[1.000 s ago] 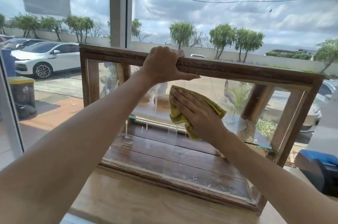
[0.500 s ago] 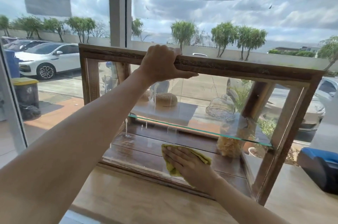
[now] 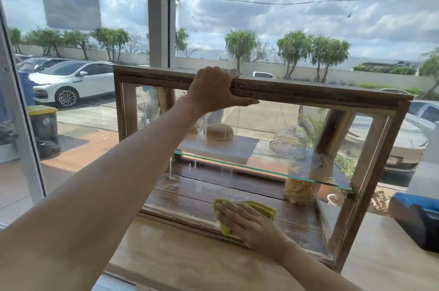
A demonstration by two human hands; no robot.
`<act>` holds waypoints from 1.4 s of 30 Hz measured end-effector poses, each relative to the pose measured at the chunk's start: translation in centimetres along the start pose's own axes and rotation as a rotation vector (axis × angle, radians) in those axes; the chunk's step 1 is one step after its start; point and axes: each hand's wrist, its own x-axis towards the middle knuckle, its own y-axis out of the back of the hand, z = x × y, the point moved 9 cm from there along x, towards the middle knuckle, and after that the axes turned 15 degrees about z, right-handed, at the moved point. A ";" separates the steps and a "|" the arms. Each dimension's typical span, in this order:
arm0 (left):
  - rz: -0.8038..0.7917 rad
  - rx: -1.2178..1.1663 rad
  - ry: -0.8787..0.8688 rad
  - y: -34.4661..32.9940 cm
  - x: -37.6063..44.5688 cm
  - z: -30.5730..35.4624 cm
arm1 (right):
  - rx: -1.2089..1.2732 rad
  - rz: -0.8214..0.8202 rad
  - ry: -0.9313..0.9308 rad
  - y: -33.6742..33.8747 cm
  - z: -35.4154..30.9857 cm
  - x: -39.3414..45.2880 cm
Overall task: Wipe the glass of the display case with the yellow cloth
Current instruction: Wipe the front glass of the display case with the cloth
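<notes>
Windows of clear pane rise beyond both hands, showing a cloudy sky, trees and parked cars. Nearer, a pale wood-grain surface (image 3: 180, 257) carries the display case (image 3: 316, 95), a box of dark, rough, weathered wooden rails framing clear glass (image 3: 268, 129) on its front and sides. White runs of liquid streak the front pane below the left hand. Inside, a thin green-edged glass shelf (image 3: 266, 171) crosses the case level, above a floor of dark planks. On the shelf, under the left hand, lies a round seeded bread loaf (image 3: 219, 132); to the right of it sits a ribbed clear glass dome (image 3: 288, 142). Below the shelf, above and to the right of the right hand, stands a clear jar (image 3: 300, 189) filled with pale yellow flakes. The left hand (image 3: 213, 91) is wrapped over the top rail, fingers curled behind it and thumb laid along its front. The right hand (image 3: 247, 222) is spread flat, fingers together, pressing the yellow cloth (image 3: 263, 208) against the lowest part of the front pane, just above the bottom rail. The cloth is soft, crumpled and folded, showing past the fingertips and at the left of the palm. No writing can be read anywhere.
</notes>
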 end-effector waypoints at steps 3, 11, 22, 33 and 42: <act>-0.013 0.004 0.009 0.0 0.1 -0.1 | -0.038 0.198 -0.084 4.9 3.6 4.4; 0.000 0.012 0.011 -0.3 0.0 -0.2 | -0.175 0.168 -0.103 5.1 8.0 7.4; 0.012 0.007 0.004 -0.3 0.0 -0.2 | -0.108 -0.085 0.059 -3.2 0.4 -1.8; -0.103 0.085 -0.017 -0.4 0.2 0.4 | 0.077 0.065 -0.122 1.6 0.3 0.0; 0.004 0.012 0.006 -0.2 1.4 3.6 | -0.160 0.417 -0.369 14.8 11.2 0.3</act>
